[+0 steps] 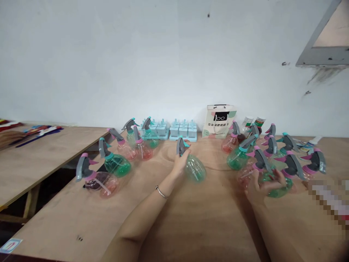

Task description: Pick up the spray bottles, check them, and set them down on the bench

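My left hand (183, 156) grips a clear green spray bottle (195, 169) around its neck, below the grey head with its teal trigger. The bottle is tilted over the middle of the table, its body toward the right. At the right-hand group of bottles, my right hand (263, 187) has thumb and fingers apart. Nearest to it is a pink-collared spray bottle (258, 160) with a grey head. A green-bodied spray bottle (279, 186) is just behind its fingers, partly hidden. Whether the right hand touches either bottle I cannot tell.
More spray bottles stand at left, including a green one (118, 165) and a pink one (109, 185). Pale blue ice-pop moulds (183, 133) and a paper bag (218, 123) line the wall. Another person's hand (12, 137) is on the neighbouring table, across a gap.
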The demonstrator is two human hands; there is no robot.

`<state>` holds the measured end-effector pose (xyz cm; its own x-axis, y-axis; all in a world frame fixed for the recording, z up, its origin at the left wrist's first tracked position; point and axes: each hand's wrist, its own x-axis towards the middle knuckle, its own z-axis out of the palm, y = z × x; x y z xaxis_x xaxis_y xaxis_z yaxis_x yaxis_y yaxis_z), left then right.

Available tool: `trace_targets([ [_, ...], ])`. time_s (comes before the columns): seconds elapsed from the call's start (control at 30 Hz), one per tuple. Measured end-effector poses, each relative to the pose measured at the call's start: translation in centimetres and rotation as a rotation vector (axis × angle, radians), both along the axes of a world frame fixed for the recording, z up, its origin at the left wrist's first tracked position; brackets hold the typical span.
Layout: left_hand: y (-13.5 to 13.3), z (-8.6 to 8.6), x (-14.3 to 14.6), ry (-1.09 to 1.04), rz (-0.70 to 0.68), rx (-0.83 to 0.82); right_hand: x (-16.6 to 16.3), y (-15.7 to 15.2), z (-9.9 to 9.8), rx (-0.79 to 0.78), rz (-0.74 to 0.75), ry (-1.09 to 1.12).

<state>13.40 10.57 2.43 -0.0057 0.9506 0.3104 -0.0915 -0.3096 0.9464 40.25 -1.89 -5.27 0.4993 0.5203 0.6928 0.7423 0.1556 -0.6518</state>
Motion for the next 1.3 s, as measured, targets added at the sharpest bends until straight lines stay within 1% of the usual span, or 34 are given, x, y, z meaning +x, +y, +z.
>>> trace_targets([
  [0.07, -0.1, 0.8, -0.4, -0.045, -0.055, 0.001, -1.5, 0.6, 0.1, 0.189, -0.147, 0.149],
  [0.1, -0.2, 1.1, -0.6, -0.058, -0.085, 0.001, -2.3, 1.0, 0.0, 0.235, -0.164, 0.197],
  [0.23, -0.7, 2.3, -1.2, -0.103, -0.234, -0.016, -4.9, 2.5, -1.1, 0.135, -0.058, 0.175],
  [0.3, -1.2, 3.1, -1.6, -0.121, -0.333, -0.034, -5.7, 3.0, -1.8, 0.08, -0.021, 0.119],
  [0.37, -1.9, 4.1, -2.0, -0.143, -0.441, -0.062, -6.3, 3.4, -2.5, 0.039, 0.049, 0.069],
  [0.43, -2.5, 5.0, -2.4, -0.185, -0.554, -0.134, -6.9, 3.8, -3.2, 0.018, 0.146, 0.083],
  [0.5, -3.0, 5.6, -2.7, -0.241, -0.671, -0.249, -7.4, 4.2, -3.8, -0.007, 0.267, 0.153],
  [0.57, -3.2, 5.9, -2.9, -0.287, -0.763, -0.364, -7.8, 4.5, -4.2, -0.027, 0.363, 0.224],
  [0.6, -3.3, 5.9, -2.9, -0.304, -0.784, -0.401, -8.0, 4.6, -4.3, -0.03, 0.394, 0.246],
  [0.7, -3.2, 5.7, -2.8, -0.318, -0.766, -0.428, -8.3, 4.8, -4.5, -0.023, 0.442, 0.263],
  [0.8, -3.1, 5.6, -2.5, -0.314, -0.704, -0.38, -8.3, 4.9, -4.7, -0.045, 0.499, 0.265],
  [0.87, -3.2, 5.7, -2.5, -0.305, -0.636, -0.325, -8.1, 4.9, -4.8, -0.062, 0.515, 0.267],
  [0.97, -3.4, 6.0, -2.5, -0.258, -0.493, -0.243, -7.9, 4.8, -5.0, -0.068, 0.524, 0.261],
  [1.03, -3.7, 6.2, -2.6, -0.197, -0.443, -0.194, -7.8, 4.7, -5.0, -0.069, 0.537, 0.257],
  [1.1, -3.9, 6.3, -2.7, -0.157, -0.462, -0.147, -7.8, 4.7, -4.9, -0.069, 0.55, 0.26],
  [1.17, -4.0, 6.3, -2.7, -0.157, -0.519, -0.103, -7.9, 4.6, -4.8, -0.071, 0.563, 0.262],
  [1.3, -4.0, 6.2, -2.7, -0.171, -0.625, -0.093, -7.8, 4.5, -4.8, -0.07, 0.552, 0.261],
])
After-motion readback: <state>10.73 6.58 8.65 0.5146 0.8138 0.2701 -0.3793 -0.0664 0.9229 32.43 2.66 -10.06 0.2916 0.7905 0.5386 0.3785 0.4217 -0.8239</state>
